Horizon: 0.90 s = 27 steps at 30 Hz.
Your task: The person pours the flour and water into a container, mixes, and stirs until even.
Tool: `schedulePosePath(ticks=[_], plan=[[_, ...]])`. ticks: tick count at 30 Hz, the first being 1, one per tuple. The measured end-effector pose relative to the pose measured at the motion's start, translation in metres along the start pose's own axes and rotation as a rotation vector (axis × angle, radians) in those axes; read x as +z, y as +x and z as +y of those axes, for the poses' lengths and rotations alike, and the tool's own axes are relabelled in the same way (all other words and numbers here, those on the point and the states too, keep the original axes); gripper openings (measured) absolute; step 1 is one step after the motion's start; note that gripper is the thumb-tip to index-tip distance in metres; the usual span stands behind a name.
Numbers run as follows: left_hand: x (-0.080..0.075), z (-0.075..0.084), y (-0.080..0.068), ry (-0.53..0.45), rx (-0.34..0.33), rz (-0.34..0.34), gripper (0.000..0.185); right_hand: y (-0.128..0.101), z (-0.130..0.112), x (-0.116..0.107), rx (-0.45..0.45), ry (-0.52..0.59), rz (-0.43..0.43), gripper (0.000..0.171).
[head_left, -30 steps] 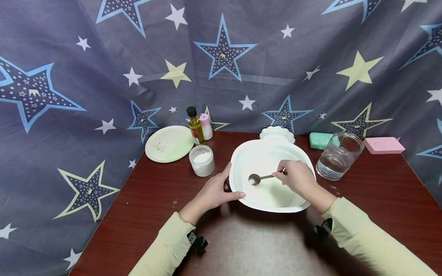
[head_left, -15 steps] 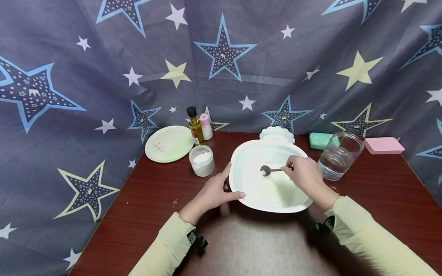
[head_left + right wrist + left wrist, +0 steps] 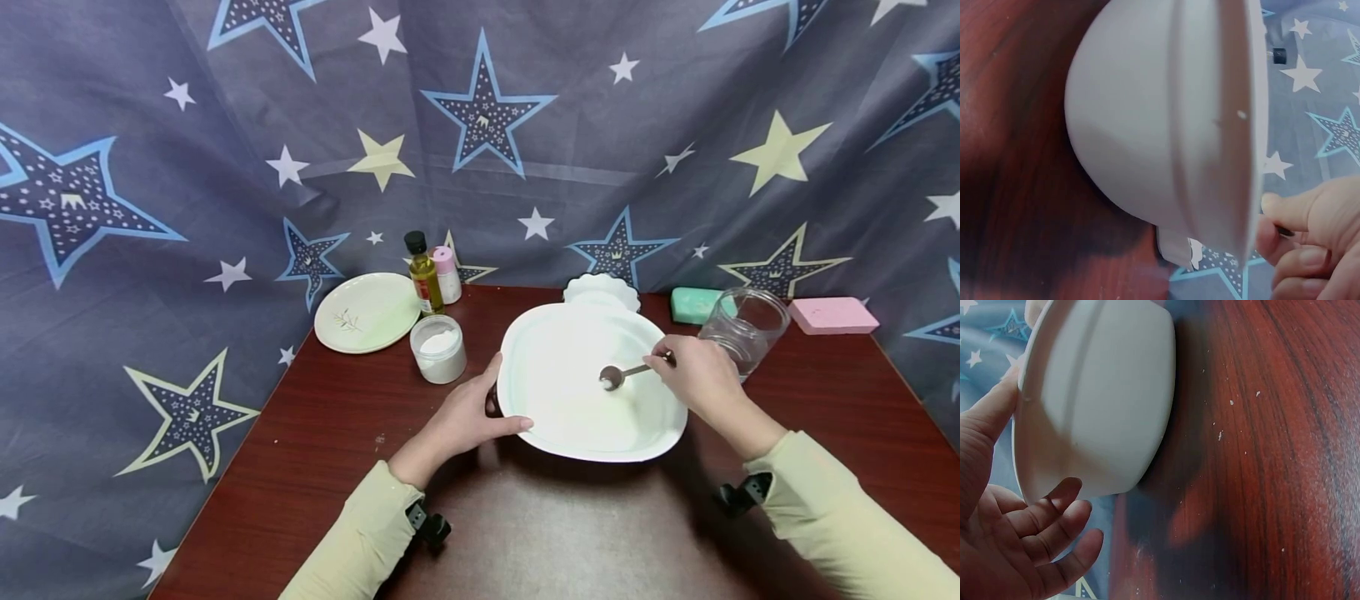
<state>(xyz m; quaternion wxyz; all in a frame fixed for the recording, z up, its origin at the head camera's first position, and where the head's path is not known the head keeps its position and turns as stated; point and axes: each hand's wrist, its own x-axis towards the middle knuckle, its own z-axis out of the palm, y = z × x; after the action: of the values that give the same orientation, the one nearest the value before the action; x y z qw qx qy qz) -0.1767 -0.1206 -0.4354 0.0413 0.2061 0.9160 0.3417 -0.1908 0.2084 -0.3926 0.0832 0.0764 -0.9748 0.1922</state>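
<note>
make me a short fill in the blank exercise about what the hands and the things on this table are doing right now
The right hand holds a ____ over the white bowl.
The left hand steadies the bowl at its ____ rim.
The small jar beside the bowl holds a white ____.
Behind the jar stands a bottle with a ____ cap.

Missing words: spoon; left; powder; black

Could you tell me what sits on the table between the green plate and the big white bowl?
A small jar of white powder stands between the green plate and the white bowl, in the head view.
</note>
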Motion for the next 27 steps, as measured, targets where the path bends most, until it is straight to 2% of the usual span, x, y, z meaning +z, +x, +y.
schedulePosePath(ticks=[13, 23, 27], plan=[[0.000, 0.000, -0.001, -0.014, -0.010, -0.009, 0.109, -0.006, 0.011, -0.020, -0.027, 0.118, -0.101, 0.008], [0.000, -0.002, 0.000, -0.006, -0.011, -0.013, 0.110, -0.009, 0.011, -0.024, -0.005, 0.298, -0.250, 0.011], [0.000, -0.002, 0.000, 0.002, -0.015, -0.019, 0.110, -0.010, 0.010, -0.022, -0.023, 0.338, -0.293, 0.009]])
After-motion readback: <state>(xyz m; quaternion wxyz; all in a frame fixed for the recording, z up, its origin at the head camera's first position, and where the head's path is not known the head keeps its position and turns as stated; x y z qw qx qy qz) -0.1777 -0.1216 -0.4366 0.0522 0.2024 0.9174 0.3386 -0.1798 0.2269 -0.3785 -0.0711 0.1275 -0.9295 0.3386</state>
